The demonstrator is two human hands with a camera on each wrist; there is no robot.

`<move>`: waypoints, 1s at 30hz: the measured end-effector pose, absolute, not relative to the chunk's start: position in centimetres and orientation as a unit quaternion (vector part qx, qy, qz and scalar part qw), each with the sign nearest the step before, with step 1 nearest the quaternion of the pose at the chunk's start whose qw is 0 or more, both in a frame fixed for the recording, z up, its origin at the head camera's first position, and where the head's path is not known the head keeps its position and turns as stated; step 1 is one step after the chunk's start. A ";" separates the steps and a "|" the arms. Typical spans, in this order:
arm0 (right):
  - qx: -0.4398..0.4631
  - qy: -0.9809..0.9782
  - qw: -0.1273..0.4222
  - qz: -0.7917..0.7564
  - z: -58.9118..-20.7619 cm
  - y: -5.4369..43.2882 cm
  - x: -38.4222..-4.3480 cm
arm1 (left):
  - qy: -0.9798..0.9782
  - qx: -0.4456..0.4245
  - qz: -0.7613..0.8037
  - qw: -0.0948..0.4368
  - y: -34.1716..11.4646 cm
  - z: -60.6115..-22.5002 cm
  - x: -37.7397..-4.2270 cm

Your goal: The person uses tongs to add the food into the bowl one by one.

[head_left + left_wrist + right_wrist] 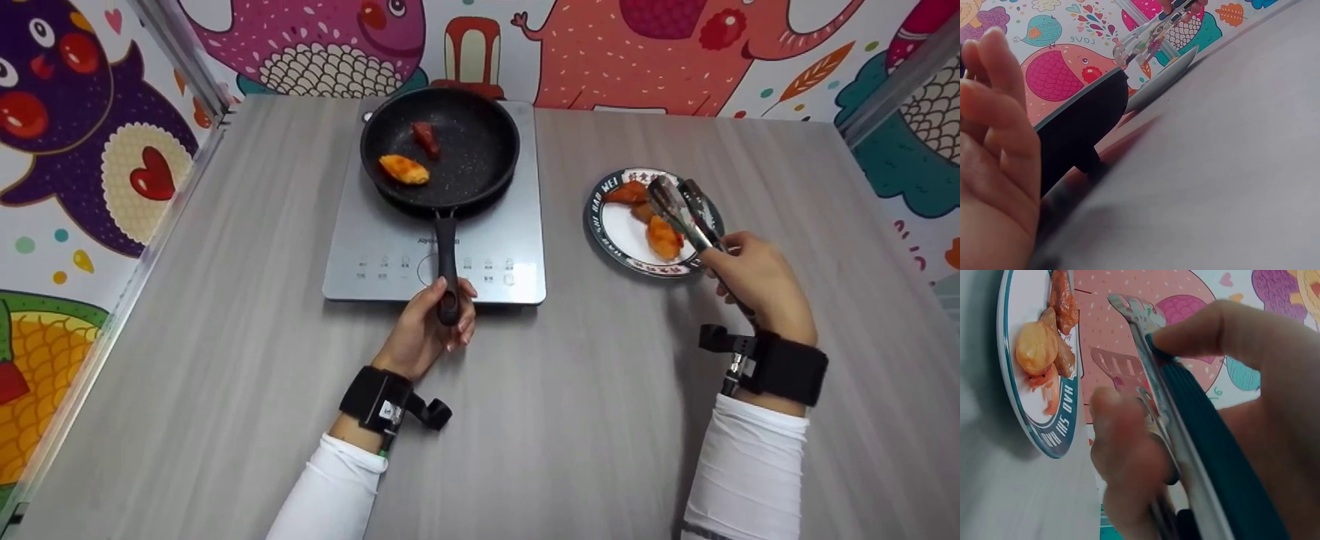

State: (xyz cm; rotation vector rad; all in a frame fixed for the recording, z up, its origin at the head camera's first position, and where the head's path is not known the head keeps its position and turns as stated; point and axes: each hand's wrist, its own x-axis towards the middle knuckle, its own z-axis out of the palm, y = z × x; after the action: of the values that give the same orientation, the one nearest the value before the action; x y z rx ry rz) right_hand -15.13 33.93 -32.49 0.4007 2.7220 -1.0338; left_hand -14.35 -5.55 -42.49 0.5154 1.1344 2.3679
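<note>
Head view shows the metal tongs (pixel 681 217) over the right part of a patterned plate (pixel 619 231), their two arms spread apart and nothing visible between the tips. The right hand (pixel 765 281) grips them, fingers and thumb curled about the arms; the right wrist view shows the thumb near a ridged teal grip (pixel 1213 444). On the plate lie a reddish-brown piece (pixel 624 193), a small brown piece (pixel 643 211) and an orange-yellow piece (pixel 664 238), close together.

Left of the plate, well apart from it, a black frying pan (pixel 476 142) sits on a silver cooktop (pixel 517 225). Inside it, toward its left side, are a yellow-orange piece (pixel 403 169) and, just beyond, a dark red piece (pixel 425 140). The left hand (pixel 431 326) holds the end of the pan's handle (pixel 445 247), thumb on one side and bent fingers on the other.

Both wrists wear black straps (pixel 791 367) below white sleeves (pixel 746 472). Cartoon-printed walls (pixel 637 60) border the grey wood-grain table (pixel 585 420).
</note>
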 end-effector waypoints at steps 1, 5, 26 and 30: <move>0.132 0.924 0.109 -0.341 -32.4 34.0 -15.1 | 0.410 0.189 0.862 0.232 -5.5 -42.5 -14.3; 0.114 0.929 0.140 -0.323 -32.5 34.1 -15.1 | 0.401 0.195 0.864 0.234 -5.5 -42.7 -14.3; 0.134 0.919 0.192 -0.318 -32.5 33.9 -15.4 | 0.402 0.192 0.864 0.235 -5.8 -41.8 -14.4; 0.134 0.920 0.200 -0.308 -33.1 34.0 -15.3 | 0.402 0.187 0.864 0.237 -5.7 -42.3 -14.2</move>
State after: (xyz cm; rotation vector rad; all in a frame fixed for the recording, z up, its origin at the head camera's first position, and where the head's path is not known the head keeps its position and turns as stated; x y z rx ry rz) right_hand -15.35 33.98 -33.07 0.3744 2.5722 -0.8620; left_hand -14.23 -5.71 -42.27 0.5138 1.1026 2.3699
